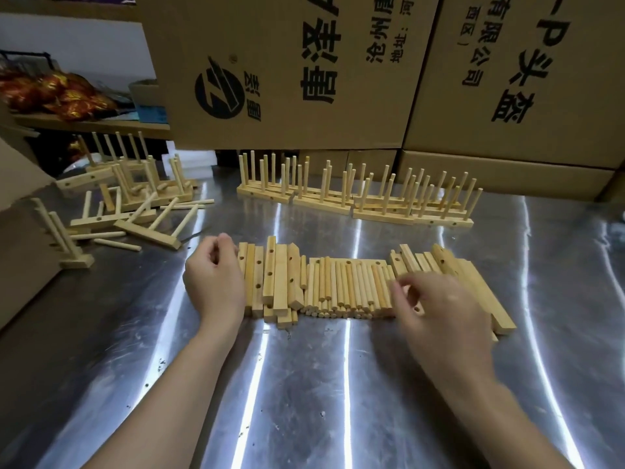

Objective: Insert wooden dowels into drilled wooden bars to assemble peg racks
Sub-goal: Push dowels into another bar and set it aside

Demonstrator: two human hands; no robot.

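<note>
A row of loose wooden dowels [345,289] lies side by side on the metal table [304,384], with drilled wooden bars [270,279] on its left and more bars [473,286] on its right. My left hand [214,279] rests against the left end of the bars, fingers curled, nothing visibly held. My right hand [436,309] hovers blurred over the right end of the dowels, fingers bent and apart. Assembled peg racks [355,194] stand upright in a row behind.
A jumble of tipped peg racks and stray dowels [128,204] lies at the left. Large cardboard boxes [304,69] stand along the back. A cardboard flap [20,238] borders the left edge. Shiny wrapped items [57,93] sit on a shelf.
</note>
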